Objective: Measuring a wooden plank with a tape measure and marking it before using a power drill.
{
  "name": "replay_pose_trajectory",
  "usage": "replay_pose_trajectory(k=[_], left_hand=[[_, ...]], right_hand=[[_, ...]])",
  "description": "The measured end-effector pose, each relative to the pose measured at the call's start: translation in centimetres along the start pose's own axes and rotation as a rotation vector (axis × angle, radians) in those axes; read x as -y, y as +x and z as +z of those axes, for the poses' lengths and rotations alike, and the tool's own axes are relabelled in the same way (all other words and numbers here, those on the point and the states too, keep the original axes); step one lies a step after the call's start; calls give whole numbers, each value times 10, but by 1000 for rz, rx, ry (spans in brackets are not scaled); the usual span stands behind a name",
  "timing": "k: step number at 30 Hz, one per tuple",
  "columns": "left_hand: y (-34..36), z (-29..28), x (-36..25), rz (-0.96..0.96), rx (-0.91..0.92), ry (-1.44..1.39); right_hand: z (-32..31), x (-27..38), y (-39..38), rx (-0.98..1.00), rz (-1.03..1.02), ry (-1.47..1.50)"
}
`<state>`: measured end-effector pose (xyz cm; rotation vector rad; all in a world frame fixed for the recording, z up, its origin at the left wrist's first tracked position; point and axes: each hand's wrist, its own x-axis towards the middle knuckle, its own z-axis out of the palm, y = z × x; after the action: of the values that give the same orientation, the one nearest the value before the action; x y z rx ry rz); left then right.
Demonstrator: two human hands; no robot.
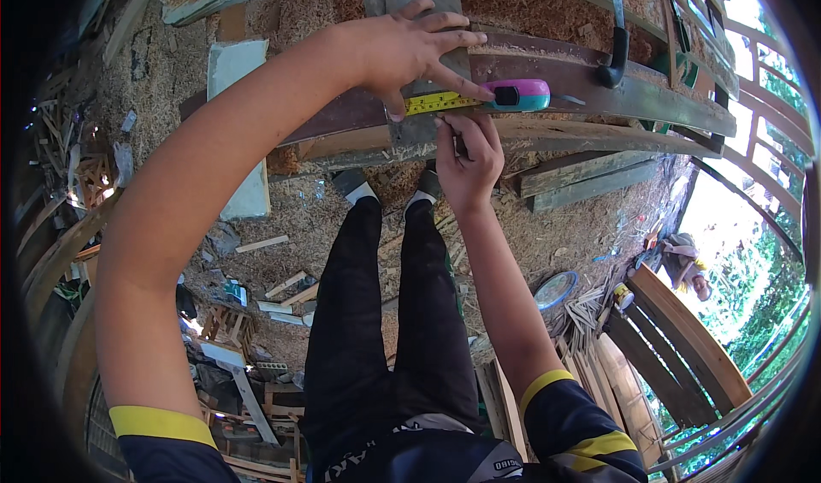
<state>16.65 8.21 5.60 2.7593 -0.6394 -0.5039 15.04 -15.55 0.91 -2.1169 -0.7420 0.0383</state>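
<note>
Left hand (410, 51) spread flat, pinning yellow tape blade (440, 102) to dark plank (599, 89). Pink-and-teal tape measure case (517, 94) just beyond its fingertips. Right hand (469, 154) directly beneath, curled closed; contents impossible to tell. Black-handled tool (616, 55) lying farther right.

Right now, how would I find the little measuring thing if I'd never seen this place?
Find the long dark plank running across the top, over the sawdust-covered ground. The left hand presses a yellow tape blade flat on it. Follow that blade right to the tape measure: a small pink and teal case, the only bright plastic thing there, unlike the black-handled hammer just beyond it.
</note>
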Motion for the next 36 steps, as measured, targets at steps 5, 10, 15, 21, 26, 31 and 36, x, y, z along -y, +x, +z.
replay_pose_trajectory(k=[5,10,15,21,26,31,36], left_hand=[[-1,0,1,11,-12,-13],[-1,-1,0,5,-1,-17],[0,-1,0,2,-3,-30],[-2,0,1,8,-12,-26],[0,-3,-2,1,1,-41],[-2,-1,-1,7,-16,-51],[-1,-1,-2,-2,-9,-44]], right_hand=[[0,-1,3,23,-59,-20],[-4,3,7,76,-129,-93],[-9,-3,9,135,-202,-175],[-15,-9,13,230,-263,-227],[-20,-16,15,289,-303,-222],[-21,-15,16,302,-304,-213],[-22,-19,17,293,-325,-191]])
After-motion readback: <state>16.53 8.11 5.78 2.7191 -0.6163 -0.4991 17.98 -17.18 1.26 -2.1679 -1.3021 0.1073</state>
